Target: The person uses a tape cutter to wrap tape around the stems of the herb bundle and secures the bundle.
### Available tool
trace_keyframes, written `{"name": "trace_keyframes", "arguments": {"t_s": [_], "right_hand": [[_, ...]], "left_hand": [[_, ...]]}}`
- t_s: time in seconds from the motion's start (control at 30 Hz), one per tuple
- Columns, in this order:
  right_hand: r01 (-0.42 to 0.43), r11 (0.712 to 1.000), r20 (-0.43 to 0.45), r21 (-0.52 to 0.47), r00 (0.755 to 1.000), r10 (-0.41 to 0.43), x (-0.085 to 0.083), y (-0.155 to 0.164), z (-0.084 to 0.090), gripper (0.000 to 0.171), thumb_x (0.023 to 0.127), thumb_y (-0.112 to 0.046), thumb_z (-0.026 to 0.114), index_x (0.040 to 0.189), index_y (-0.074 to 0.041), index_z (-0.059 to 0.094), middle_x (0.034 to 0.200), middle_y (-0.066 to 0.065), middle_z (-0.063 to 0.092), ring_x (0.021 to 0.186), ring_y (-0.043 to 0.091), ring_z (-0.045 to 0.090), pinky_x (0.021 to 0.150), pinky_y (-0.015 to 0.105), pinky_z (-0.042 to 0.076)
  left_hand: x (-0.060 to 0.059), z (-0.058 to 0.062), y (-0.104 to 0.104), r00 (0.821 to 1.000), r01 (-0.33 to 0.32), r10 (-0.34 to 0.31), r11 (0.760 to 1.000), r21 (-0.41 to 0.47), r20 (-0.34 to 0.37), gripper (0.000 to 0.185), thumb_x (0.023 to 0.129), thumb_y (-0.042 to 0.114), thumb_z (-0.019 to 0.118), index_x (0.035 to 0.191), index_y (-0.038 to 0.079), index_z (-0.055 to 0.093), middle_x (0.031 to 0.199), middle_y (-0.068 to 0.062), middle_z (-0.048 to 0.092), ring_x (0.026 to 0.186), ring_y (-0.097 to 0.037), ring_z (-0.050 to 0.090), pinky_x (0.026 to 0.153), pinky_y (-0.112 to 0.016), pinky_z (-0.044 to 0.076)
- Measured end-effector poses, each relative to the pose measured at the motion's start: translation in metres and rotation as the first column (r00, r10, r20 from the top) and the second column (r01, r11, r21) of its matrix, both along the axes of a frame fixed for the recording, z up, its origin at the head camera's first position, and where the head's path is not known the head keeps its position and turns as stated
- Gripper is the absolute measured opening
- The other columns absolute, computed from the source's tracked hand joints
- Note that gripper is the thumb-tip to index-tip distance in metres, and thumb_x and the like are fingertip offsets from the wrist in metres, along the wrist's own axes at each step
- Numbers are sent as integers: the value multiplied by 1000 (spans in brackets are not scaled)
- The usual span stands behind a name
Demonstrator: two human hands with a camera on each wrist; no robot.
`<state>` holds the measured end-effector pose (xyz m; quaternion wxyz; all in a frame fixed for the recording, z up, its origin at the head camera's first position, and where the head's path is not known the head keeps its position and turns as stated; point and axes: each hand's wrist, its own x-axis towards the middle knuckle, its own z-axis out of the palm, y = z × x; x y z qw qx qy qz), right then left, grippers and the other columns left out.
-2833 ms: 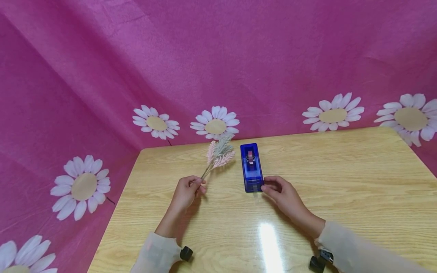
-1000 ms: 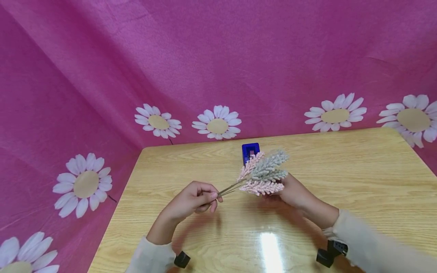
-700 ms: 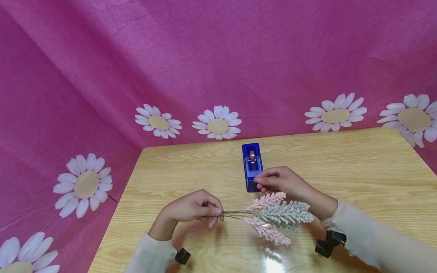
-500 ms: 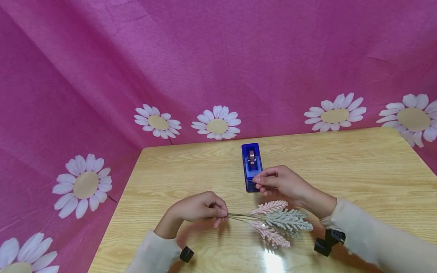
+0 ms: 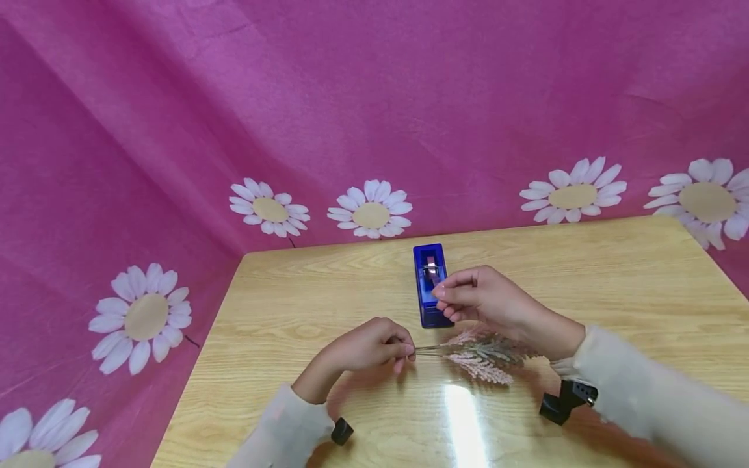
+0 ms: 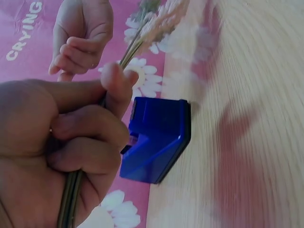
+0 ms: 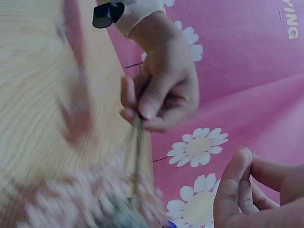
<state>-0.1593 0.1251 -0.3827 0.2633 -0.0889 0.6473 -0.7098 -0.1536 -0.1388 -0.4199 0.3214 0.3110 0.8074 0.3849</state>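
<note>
In the head view my left hand (image 5: 374, 344) pinches the thin stems (image 5: 430, 351) of a small artificial flower bunch (image 5: 482, 370), pink and grey-green, lying sideways with its heads to the right. The left wrist view shows the stems (image 6: 71, 199) running through the curled fingers. My right hand (image 5: 486, 299) is over the front part of a blue tape dispenser (image 5: 430, 279), thumb and index fingertips (image 7: 244, 154) pressed together. They pinch what seems a bit of clear tape, barely visible. Part of the bunch is hidden under the right hand and wrist.
The dispenser stands on a wood-grain table (image 5: 281, 299), close to its back edge. A pink cloth (image 5: 409, 117) printed with white daisies hangs behind and to the left. Light glares off the table (image 5: 465, 422) in front of the hands.
My left hand brings the flower bunch right and swings its heads from upward to sideways. My right hand lifts slightly from the dispenser's front end, where a tape tail hung earlier.
</note>
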Motion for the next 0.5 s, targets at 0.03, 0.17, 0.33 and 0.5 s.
{"name": "trace_keyframes", "arguments": {"t_s": [0.03, 0.17, 0.33, 0.5], "right_hand": [[4, 1000, -2, 14, 1000, -4, 1, -1, 0, 22, 103, -5, 61, 116, 12, 66, 89, 7, 72, 77, 11, 68, 74, 26, 60], [20, 998, -18, 60, 1000, -19, 7, -4, -3, 28, 103, -5, 61, 121, 17, 63, 88, 8, 73, 77, 11, 69, 76, 29, 61], [34, 997, -10, 70, 999, -34, 13, -8, -6, 32, 103, -4, 60, 125, 19, 59, 87, 8, 74, 77, 12, 71, 76, 30, 62], [44, 997, -27, 61, 999, -42, 20, -11, -11, 33, 104, -4, 60, 126, 20, 59, 89, 10, 76, 78, 12, 71, 76, 30, 62]], "left_hand": [[0, 0, 3, 1000, -10, 10, 1000, 0, -13, 26, 108, 7, 53, 98, -5, 73, 71, -19, 68, 53, -6, 39, 52, -21, 30], [0, 0, 12, 997, -51, 51, 999, 4, -54, 25, 108, 7, 53, 99, -3, 74, 70, -15, 68, 55, -8, 44, 54, -21, 32], [1, 2, 23, 989, -125, 126, 992, 14, -83, 25, 108, 6, 52, 101, -4, 74, 73, -16, 68, 58, -10, 48, 56, -20, 35], [-2, 2, 36, 971, -195, 199, 980, 38, -131, 27, 109, 10, 52, 98, -4, 73, 77, -19, 69, 51, -7, 38, 49, -21, 30]]}}
